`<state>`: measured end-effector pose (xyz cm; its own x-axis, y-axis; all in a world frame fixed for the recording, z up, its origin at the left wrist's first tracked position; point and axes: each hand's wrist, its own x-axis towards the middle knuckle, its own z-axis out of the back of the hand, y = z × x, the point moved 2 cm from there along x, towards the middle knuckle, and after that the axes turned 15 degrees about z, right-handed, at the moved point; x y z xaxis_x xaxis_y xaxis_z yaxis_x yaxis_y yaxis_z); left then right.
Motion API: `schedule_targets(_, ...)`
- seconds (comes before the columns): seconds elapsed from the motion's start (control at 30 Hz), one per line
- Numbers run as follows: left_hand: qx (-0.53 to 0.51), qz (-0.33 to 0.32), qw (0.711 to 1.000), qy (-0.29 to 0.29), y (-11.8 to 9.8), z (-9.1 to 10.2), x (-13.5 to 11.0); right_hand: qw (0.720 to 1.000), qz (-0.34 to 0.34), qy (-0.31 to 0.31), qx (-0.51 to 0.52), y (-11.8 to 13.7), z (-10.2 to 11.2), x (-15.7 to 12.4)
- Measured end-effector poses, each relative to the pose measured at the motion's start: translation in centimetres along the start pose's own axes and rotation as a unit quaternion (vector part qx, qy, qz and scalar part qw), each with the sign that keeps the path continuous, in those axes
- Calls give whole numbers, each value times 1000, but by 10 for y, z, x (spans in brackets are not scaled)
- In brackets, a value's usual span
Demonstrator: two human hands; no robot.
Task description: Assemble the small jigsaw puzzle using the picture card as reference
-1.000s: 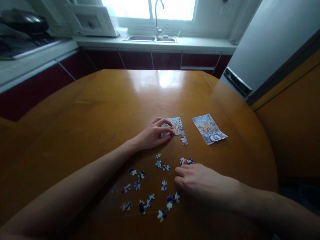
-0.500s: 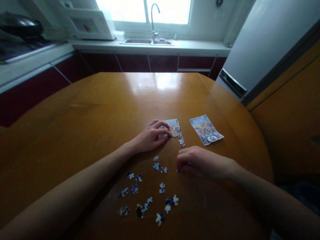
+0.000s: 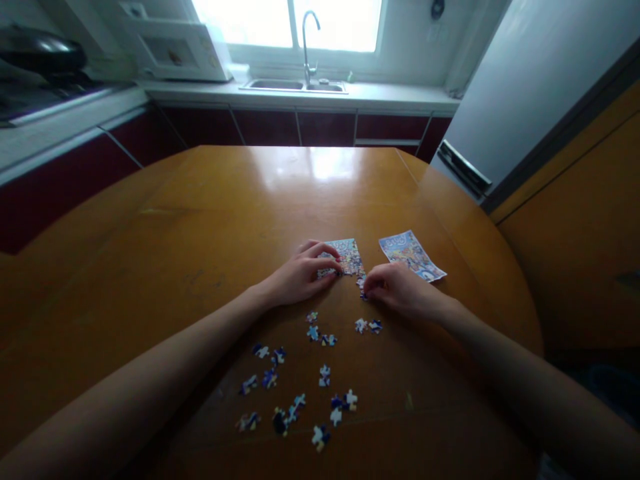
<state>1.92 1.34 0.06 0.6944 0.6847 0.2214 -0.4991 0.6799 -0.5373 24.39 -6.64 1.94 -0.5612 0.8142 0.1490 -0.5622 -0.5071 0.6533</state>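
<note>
A partly joined jigsaw puzzle (image 3: 349,251) lies on the table, with a short strip of pieces running down from its lower right corner. My left hand (image 3: 307,272) rests over the puzzle's left side, fingers apart and their tips on its surface. At the strip's lower end, my right hand (image 3: 393,287) has thumb and fingers pinched on a puzzle piece (image 3: 363,295), mostly covered by the fingertips. Just below that hand are a pale loose piece (image 3: 361,325) and a dark blue one (image 3: 375,326). Beyond my right hand lies a printed picture sheet (image 3: 410,252), partly covered by it.
Several loose pieces (image 3: 269,379) are scattered over the near part of the wooden table (image 3: 225,200). A counter with a sink (image 3: 277,85) and faucet stands behind the table. The fridge (image 3: 520,87) is at the right, a wok (image 3: 43,53) at the far left.
My right hand has moved up and away from me, from beside the loose pieces to the puzzle's lower right strip. Two loose pieces it covered now show. My left hand has stayed put.
</note>
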Motion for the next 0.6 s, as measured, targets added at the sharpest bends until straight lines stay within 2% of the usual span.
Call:
schedule_targets(0.27,4,2,1000,1,0,0,0,998,43,8,-42,-2,0,1)
schedule_targets(0.6,-1,1,1000,1,-1,0,0,999,33,9,-35,-5,-2,2)
